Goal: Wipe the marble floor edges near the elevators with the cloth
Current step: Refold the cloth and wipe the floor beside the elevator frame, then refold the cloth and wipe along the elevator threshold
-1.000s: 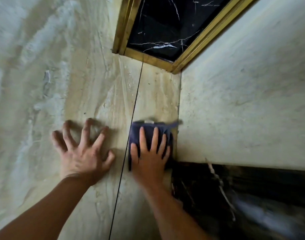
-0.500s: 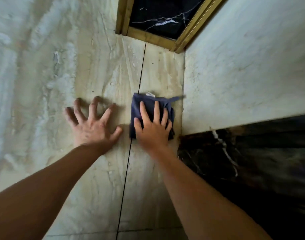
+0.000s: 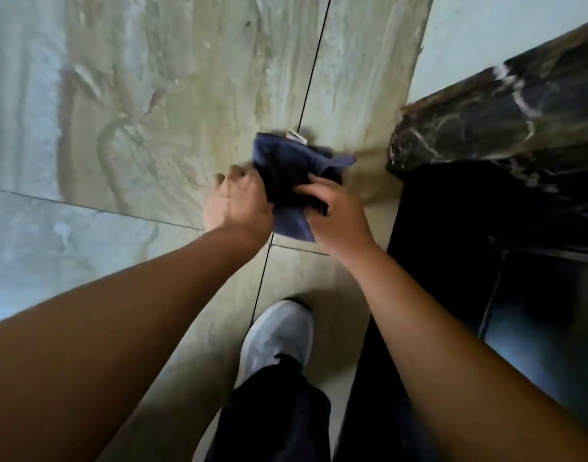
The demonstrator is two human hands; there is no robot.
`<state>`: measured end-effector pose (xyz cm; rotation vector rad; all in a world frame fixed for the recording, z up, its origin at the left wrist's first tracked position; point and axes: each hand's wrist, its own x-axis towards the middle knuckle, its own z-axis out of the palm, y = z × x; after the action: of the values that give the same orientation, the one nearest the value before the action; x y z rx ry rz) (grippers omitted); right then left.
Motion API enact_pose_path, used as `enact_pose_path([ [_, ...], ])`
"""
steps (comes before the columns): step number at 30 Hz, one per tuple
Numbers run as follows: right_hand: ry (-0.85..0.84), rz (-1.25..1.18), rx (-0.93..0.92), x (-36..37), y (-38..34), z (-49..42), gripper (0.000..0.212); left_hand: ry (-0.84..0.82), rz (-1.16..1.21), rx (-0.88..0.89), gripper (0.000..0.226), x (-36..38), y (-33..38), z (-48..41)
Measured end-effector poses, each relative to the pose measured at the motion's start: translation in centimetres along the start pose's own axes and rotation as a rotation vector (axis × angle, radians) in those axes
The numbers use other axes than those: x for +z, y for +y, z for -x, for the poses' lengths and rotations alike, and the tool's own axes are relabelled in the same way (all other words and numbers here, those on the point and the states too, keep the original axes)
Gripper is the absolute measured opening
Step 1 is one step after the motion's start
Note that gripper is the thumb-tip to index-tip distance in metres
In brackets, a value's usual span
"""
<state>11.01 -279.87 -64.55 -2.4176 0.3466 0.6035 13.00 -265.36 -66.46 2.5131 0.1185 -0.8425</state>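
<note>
both hands hold the cloth [image 3: 294,181] up off the floor [image 3: 172,105], the left hand [image 3: 237,203] clamped on its left edge and the right hand [image 3: 336,211] pinching its right side, so each grip is closed on the fabric. a white tag pokes from the cloth's far edge. just right of the grip stands a dark marble block [image 3: 499,105] with black trim below it. beneath the grip, a grey shoe [image 3: 279,331] and a dark trouser leg [image 3: 279,415] rest on the floor beside a tile seam.
</note>
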Motion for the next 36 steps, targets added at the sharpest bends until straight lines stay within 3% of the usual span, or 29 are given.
enact_pose_path([
  [2, 0.135, -0.068, 0.105, 1.3, -0.6, 1.5, 0.057, -0.063, 0.073, -0.062, 0.045, 0.4, -0.5, 1.4],
  [4, 0.271, -0.126, 0.374, 3.1, -0.7, 3.1, 0.067, -0.147, 0.224, -0.198, 0.034, 0.4, -1.2, 3.4],
  [6, 0.281, -0.464, 0.772, 4.3, -1.3, 5.4, 0.05, -0.25, 0.49, -0.368, 0.013, -0.7, -2.1, 6.2],
  [7, 0.196, -0.694, 0.924, 4.4, -2.1, 6.7, 0.031, -0.299, 0.633, -0.464, 0.019, -1.6, -2.7, 7.5],
  [9, 0.057, -0.898, 1.029, 3.8, -3.8, 9.4, 0.016, -0.345, 0.794, -0.628, 0.025, -3.8, -4.0, 10.1],
  [13, -0.012, -0.857, 0.843, -2.0, -9.0, 13.9, 0.022, -0.323, 0.925, -0.769, 0.027, -11.6, -4.8, 15.0],
  [16, -0.037, -0.851, 0.772, -7.7, -14.0, 15.7, 0.024, -0.337, 0.9, -0.653, 0.028, -18.7, -4.6, 18.3],
  [19, -0.063, -0.79, 0.639, -14.7, -21.3, 16.6, 0.031, -0.234, 0.914, -0.538, 0.034, -27.4, -3.0, 21.4],
  [22, -0.074, -0.74, 0.456, -22.9, -32.2, 19.0, 0.035, -0.14, 0.973, -0.462, 0.021, -39.8, 0.5, 26.5],
  [28, -0.014, -0.74, 0.194, -36.3, -52.2, 27.6, 0.037, -0.085, 1.019, -0.306, 0.023, -63.5, 5.8, 37.5],
  [32, 0.042, -0.716, 0.028, -41.9, -61.6, 31.0, 0.035, -0.012, 1.123, -0.23, 0.014, -74.6, 8.0, 40.7],
  [36, 0.042, -0.761, -0.043, -46.1, -66.3, 28.6, 0.034, 0.06, 1.286, -0.207, 0.004, -80.5, 9.9, 39.2],
])
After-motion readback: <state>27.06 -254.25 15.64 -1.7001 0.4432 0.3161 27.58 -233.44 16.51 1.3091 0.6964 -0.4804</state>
